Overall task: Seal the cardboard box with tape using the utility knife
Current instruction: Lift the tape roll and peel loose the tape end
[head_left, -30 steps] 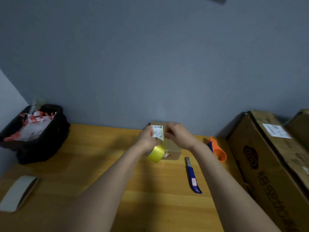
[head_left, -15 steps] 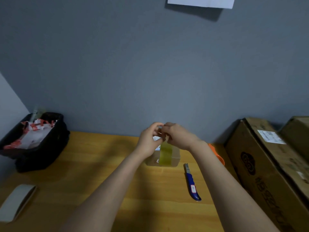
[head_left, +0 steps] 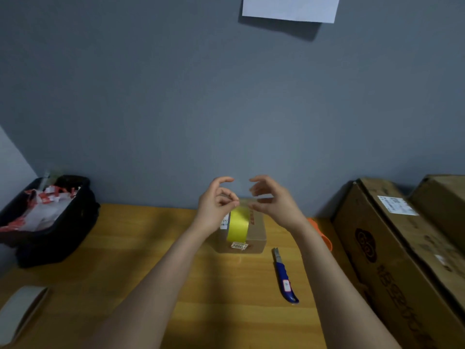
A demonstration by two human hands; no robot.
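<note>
Far centre of table (head_left: 151, 235): cardboard box (head_left: 256, 235), yellow tape (head_left: 237, 224) across top. Above it, left hand (head_left: 214, 205), right hand (head_left: 274, 200), fingers curled; hold on tape unclear. Utility knife (head_left: 284, 275) just right of box.

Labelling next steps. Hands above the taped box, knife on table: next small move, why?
Probably the right hand reaches down for the utility knife: yellow tape already lies over the cardboard box, whether it is cut is unclear, and the knife lies untouched right of the box.

black bin (head_left: 54, 239), pinned paper (head_left: 289, 7), large cartons (head_left: 392, 260)
</note>
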